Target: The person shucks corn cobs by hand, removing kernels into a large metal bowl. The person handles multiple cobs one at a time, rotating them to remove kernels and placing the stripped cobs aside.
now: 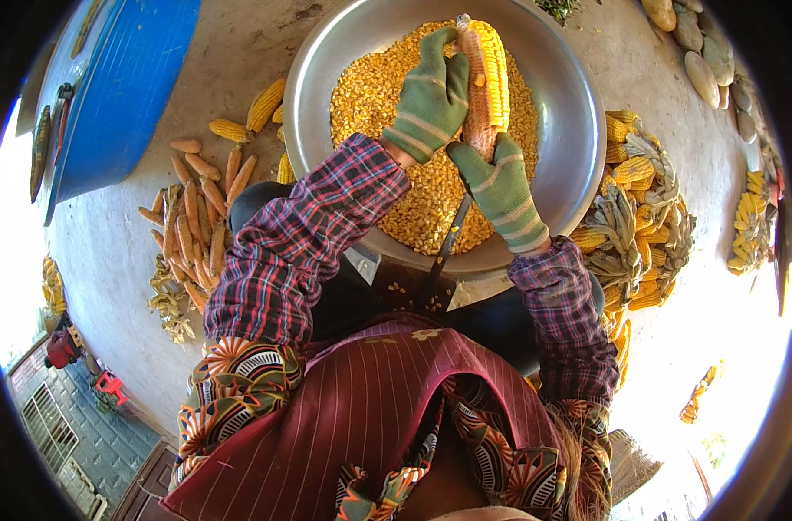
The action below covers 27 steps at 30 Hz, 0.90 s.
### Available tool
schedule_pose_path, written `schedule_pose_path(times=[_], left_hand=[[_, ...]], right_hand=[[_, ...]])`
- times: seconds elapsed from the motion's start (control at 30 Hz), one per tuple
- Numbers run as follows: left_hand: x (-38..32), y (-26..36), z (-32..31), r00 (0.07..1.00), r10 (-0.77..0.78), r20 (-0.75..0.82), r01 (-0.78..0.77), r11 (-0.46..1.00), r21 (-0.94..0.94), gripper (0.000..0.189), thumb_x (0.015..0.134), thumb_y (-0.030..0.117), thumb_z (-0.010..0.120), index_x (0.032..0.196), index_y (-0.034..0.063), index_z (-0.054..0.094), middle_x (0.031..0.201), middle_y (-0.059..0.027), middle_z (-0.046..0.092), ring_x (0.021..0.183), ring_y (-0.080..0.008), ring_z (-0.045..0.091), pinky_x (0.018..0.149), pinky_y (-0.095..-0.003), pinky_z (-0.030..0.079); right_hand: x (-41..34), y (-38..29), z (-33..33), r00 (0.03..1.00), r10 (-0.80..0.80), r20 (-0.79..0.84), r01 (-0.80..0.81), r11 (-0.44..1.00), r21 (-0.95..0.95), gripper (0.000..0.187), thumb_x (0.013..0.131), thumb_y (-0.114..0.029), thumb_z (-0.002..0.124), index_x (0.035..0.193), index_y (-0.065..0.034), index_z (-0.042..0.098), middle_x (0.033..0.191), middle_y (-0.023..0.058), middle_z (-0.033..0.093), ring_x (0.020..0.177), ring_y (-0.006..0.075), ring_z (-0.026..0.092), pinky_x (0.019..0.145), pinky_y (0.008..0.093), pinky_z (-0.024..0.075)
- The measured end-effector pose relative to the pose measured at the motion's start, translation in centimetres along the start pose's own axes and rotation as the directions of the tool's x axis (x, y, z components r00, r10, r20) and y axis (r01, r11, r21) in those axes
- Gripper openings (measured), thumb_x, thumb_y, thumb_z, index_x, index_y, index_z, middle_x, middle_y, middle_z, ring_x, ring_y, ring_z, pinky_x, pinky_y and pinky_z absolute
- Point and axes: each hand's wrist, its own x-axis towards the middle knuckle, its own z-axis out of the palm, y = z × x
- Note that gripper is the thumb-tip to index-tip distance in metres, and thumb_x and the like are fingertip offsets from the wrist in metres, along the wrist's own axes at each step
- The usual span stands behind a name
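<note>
My left hand (431, 98), in a green striped glove, lies against the upper left side of a partly shelled corn ear (493, 71). Bare cob shows along the ear's left side and lower end; yellow kernels cover its right side. My right hand (503, 192), gloved alike, grips the lower end. Both hands are over a wide metal basin (565, 117) holding many loose corn kernels (370, 84). A dark metal bar (453, 228) slopes from a brown board (402, 283) between my legs into the basin, its upper end close to my right hand.
Shelled cobs (197, 221) are heaped on the concrete floor at left, with a few unshelled ears (265, 104) beside the basin. Bundled ears with husks (640, 215) stand close at right. A large blue container (125, 91) is at upper left; rounded stones (702, 68) lie at upper right.
</note>
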Motion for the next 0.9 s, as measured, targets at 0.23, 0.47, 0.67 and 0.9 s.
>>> schedule_pose_path(times=[0.23,0.47,0.67,0.9], left_hand=[[-0.4,1.4,0.2,0.973,-0.168,0.157,0.220,0.878,-0.426,0.058,0.084,0.029,0.058,0.125,0.0009,0.028,0.099,-0.0167,0.056,0.088,-0.0176,0.058,0.073,-0.0296,0.048],[-0.2,1.4,0.1,0.959,-0.252,0.131,0.268,0.956,-0.123,0.051,0.086,0.026,0.052,0.124,0.0016,0.029,0.096,-0.0209,0.059,0.086,-0.0262,0.061,0.073,-0.0331,0.049],[-0.5,0.3,0.5,0.988,-0.106,0.112,0.122,0.982,-0.145,0.055,0.085,0.026,0.051,0.127,0.0006,0.025,0.098,-0.0201,0.059,0.086,-0.0277,0.061,0.074,-0.0340,0.048],[-1.1,1.1,0.9,0.978,-0.104,0.180,0.144,0.964,-0.225,0.080,0.080,0.034,0.061,0.131,-0.0045,0.013,0.100,-0.0207,0.058,0.086,-0.0279,0.062,0.073,-0.0337,0.050]], right_hand=[[0.6,0.6,-0.3,0.996,-0.088,-0.031,0.084,0.991,-0.105,0.037,0.076,-0.008,0.062,0.108,0.0036,0.045,0.094,0.0101,0.058,0.082,0.0140,0.056,0.068,0.0276,0.0468],[0.5,0.1,-0.3,0.999,-0.035,0.009,0.035,0.999,0.000,0.040,0.077,-0.010,0.062,0.109,0.0042,0.044,0.091,0.0103,0.060,0.082,0.0179,0.059,0.067,0.0307,0.0479],[0.9,2.7,-0.9,0.992,-0.093,-0.086,0.061,0.945,-0.322,0.039,0.075,-0.017,0.065,0.102,0.0036,0.045,0.082,0.0165,0.061,0.076,0.0282,0.062,0.062,0.0349,0.0486],[0.8,1.9,-0.6,0.987,-0.149,-0.061,0.110,0.901,-0.419,0.030,0.080,-0.020,0.060,0.098,0.0002,0.047,0.083,0.0141,0.061,0.074,0.0260,0.061,0.061,0.0344,0.0489]])
